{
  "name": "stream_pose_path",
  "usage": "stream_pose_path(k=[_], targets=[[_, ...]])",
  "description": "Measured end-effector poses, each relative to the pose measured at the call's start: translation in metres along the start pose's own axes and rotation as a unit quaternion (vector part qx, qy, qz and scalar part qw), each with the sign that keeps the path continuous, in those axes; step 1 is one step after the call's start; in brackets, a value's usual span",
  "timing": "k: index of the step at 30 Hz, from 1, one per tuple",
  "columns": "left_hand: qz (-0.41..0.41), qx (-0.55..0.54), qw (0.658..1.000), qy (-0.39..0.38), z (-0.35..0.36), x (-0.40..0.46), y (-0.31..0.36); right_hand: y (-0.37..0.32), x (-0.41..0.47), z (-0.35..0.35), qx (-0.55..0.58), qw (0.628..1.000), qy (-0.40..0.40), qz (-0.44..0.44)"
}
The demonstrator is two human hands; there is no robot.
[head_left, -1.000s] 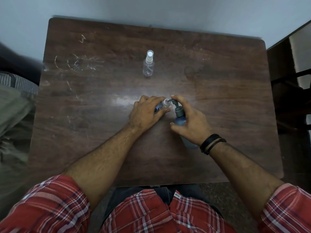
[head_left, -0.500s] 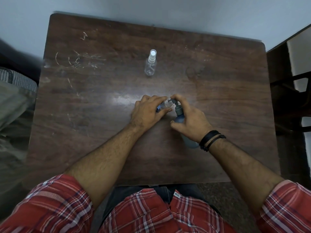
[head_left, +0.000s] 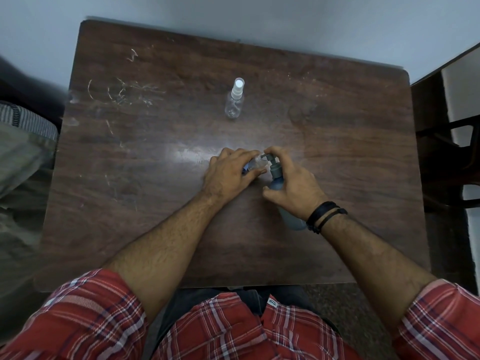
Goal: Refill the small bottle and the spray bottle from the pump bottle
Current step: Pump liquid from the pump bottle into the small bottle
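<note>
Small bottle (head_left: pixel 255 164) held under pump bottle (head_left: pixel 277 181) nozzle.
Each is gripped by a curled hand, left (head_left: pixel 230 175) and right (head_left: pixel 296 187); spray bottle (head_left: pixel 235 100) is left apart.

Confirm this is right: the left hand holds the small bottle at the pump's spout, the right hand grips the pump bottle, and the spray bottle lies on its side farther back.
Not quite. In the head view the spray bottle stands upright, capped, not on its side. The rest holds.
</note>
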State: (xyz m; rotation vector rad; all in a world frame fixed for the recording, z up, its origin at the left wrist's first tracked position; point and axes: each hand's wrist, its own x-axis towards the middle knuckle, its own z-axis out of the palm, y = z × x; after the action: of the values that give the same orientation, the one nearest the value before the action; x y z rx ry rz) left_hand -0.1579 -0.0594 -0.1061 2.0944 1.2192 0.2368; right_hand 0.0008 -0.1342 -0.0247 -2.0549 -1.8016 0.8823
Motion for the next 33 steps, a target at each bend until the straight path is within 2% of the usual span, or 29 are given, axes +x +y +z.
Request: stream_pose_path(k=[33], targets=[[0.010,0.012,1.000,-0.002,0.0005,0.0040,-0.0043,0.0008,0.0057,0.0019,0.048,0.999,-0.006,0.006]])
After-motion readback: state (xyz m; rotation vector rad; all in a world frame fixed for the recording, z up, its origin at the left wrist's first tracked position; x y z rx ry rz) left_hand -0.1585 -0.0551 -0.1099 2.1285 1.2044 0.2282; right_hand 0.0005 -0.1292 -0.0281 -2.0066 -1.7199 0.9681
